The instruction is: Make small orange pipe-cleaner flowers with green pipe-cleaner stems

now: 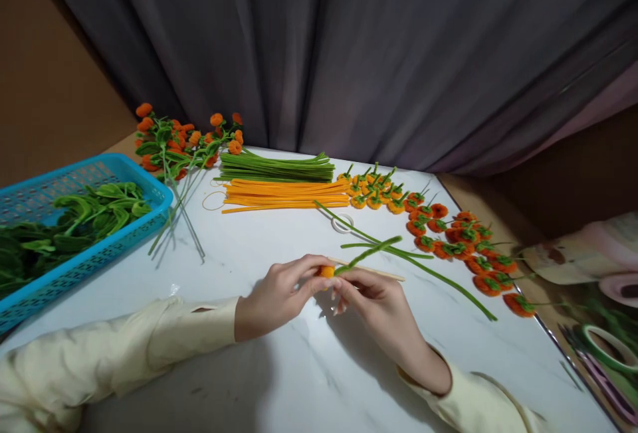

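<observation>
My left hand (pixel 282 290) pinches a small yellow-orange chenille ball (pixel 326 271) between thumb and fingers. Against the ball's right side, the fingertips of my right hand (pixel 381 307) are closed on a short green pipe cleaner (pixel 373 252), whose free end points up and right. Whether it is joined to the ball is hidden by the fingers. Just behind my right hand lies a thin wooden stick (pixel 396 276). Beyond it, a long green pipe cleaner (pixel 448 288) and a shorter one cross on the white table (pixel 299 380). A white tape ring (pixel 342 222) lies near them.
A blue basket (pixel 167 197) with green leaves stands left. Finished orange stems (pixel 189 141) lie at the back left. Green pipe cleaners (pixel 279 169), orange pipe cleaners (pixel 284 194), yellow-orange pieces (pixel 373 200) and darker orange pieces (pixel 463 234) line the back and right. Green tape (pixel 591 340) sits far right.
</observation>
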Tool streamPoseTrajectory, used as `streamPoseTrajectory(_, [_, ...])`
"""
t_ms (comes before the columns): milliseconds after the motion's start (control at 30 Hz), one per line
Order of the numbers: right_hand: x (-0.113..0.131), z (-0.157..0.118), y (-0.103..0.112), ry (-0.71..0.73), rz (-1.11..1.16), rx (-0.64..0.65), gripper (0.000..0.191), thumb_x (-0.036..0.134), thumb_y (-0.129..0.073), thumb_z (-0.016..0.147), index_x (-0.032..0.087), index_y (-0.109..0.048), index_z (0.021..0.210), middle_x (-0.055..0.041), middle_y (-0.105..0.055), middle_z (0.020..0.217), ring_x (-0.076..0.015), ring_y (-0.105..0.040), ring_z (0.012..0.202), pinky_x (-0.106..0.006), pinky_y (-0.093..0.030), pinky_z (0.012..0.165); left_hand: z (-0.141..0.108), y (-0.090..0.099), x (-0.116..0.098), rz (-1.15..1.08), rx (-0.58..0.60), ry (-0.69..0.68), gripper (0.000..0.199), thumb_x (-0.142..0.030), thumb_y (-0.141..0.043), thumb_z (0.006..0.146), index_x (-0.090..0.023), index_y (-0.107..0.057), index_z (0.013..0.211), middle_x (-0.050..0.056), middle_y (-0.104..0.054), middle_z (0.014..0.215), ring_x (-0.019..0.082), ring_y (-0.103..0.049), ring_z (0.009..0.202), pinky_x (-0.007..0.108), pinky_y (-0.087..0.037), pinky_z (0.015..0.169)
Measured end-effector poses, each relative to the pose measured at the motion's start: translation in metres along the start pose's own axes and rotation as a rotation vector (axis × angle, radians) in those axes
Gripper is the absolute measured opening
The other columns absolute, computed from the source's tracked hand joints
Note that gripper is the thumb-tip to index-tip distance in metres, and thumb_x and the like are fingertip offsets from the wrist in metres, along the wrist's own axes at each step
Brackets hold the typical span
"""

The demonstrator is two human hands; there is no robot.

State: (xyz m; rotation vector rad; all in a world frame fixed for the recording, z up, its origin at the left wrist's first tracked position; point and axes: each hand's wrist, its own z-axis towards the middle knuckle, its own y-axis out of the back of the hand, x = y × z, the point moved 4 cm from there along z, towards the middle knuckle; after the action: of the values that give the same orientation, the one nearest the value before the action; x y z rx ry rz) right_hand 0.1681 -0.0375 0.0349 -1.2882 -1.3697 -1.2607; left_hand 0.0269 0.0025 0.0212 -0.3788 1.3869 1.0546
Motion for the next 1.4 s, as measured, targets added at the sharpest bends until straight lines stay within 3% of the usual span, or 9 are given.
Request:
streamPoseTrajectory(267, [-0.003,0.002,-0.003,-0.246,0.265,0.157,0.024,0.036,-0.074,0.065,0.013,-0.067,0.063,0.0006,-0.059,0.058,-0.0078,-0.051,0.048,-0.022,-0.050,0.050,-0.003,0.001,-0.016,0.236,-0.060,-0.504,0.022,-0.015,-0.046,0.090,-0.013,-0.056,0.109,0.012,-0.068,0.099,0.018,-0.063,0.098,0.027,-0.052,0.085])
streamPoseTrajectory(633, [-0.020,0.000,0.000,-0.517,0.544,0.269,0.016,0.025,-0.078,0.062,0.012,-0.069,0.061,0.0014,-0.058,0.056,-0.0028,-0.048,0.044,-0.013,-0.046,0.047,-0.004,-0.002,-0.013,0.129,0.107,-0.460,0.025,-0.011,-0.045,0.088,-0.013,-0.060,0.109,0.013,-0.067,0.108,0.020,-0.059,0.109,0.031,-0.047,0.094])
streamPoseTrajectory(767, [-0.013,-0.001,0.004,-0.416,0.341,0.223,0.027,0.037,-0.076,0.064,0.012,-0.068,0.063,0.0004,-0.060,0.058,-0.0045,-0.049,0.043,-0.018,-0.047,0.049,0.002,-0.002,-0.002,-0.124,0.112,-0.097,0.021,-0.019,-0.047,0.089,-0.015,-0.057,0.106,0.013,-0.064,0.113,0.019,-0.061,0.103,0.030,-0.049,0.088])
streamPoseTrajectory(867, [-0.003,-0.001,0.012,-0.223,-0.039,0.158,0.039,0.046,-0.065,0.074,0.012,-0.063,0.055,0.0001,-0.056,0.048,-0.0074,-0.048,0.040,-0.020,-0.042,0.045,0.006,-0.004,0.006,-0.431,0.133,0.215,0.019,-0.028,-0.050,0.089,-0.016,-0.054,0.103,0.009,-0.067,0.101,0.016,-0.064,0.089,0.028,-0.050,0.079])
streamPoseTrajectory(967, [0.017,-0.005,0.025,0.205,-0.430,-0.042,0.041,0.037,-0.055,0.085,0.014,-0.059,0.051,0.0006,-0.050,0.043,-0.0086,-0.045,0.041,-0.022,-0.036,0.044,0.008,-0.007,0.010,-0.682,0.162,0.410,0.020,-0.030,-0.053,0.087,-0.016,-0.054,0.101,0.007,-0.067,0.091,0.017,-0.065,0.085,0.031,-0.050,0.081])
streamPoseTrajectory(1033, [0.034,-0.013,0.030,0.571,-0.562,-0.156,0.023,0.022,-0.055,0.086,0.014,-0.063,0.066,-0.0025,-0.058,0.056,-0.0116,-0.052,0.052,-0.024,-0.042,0.051,0.009,-0.008,0.011,-0.799,0.174,0.492,0.021,-0.030,-0.055,0.086,-0.015,-0.055,0.100,0.007,-0.066,0.093,0.018,-0.065,0.086,0.035,-0.049,0.084])
streamPoseTrajectory(1133, [0.046,-0.021,0.026,0.892,-0.642,-0.048,0.020,0.005,-0.055,0.081,0.015,-0.063,0.097,-0.0097,-0.065,0.088,-0.0185,-0.060,0.081,-0.030,-0.049,0.071,0.010,-0.010,0.010,-0.891,0.205,0.516,0.020,-0.028,-0.056,0.086,-0.013,-0.060,0.099,0.009,-0.065,0.095,0.019,-0.064,0.087,0.035,-0.050,0.081])
streamPoseTrajectory(1233, [0.044,-0.017,0.022,0.860,-0.649,0.124,0.026,0.005,-0.054,0.082,0.017,-0.060,0.104,-0.0098,-0.065,0.095,-0.0200,-0.059,0.089,-0.034,-0.050,0.076,0.010,-0.013,0.011,-0.950,0.250,0.513,0.024,-0.029,-0.055,0.086,-0.013,-0.062,0.102,0.010,-0.064,0.096,0.019,-0.065,0.082,0.030,-0.051,0.073])
streamPoseTrajectory(1400, [0.030,-0.009,0.023,0.708,-0.580,0.101,0.039,0.012,-0.053,0.086,0.022,-0.047,0.123,-0.0045,-0.066,0.088,-0.0158,-0.063,0.080,-0.029,-0.053,0.072,0.008,-0.017,0.017,-1.003,0.310,0.535,0.028,-0.031,-0.052,0.088,-0.012,-0.059,0.106,0.010,-0.064,0.083,0.016,-0.063,0.071,0.023,-0.047,0.058])
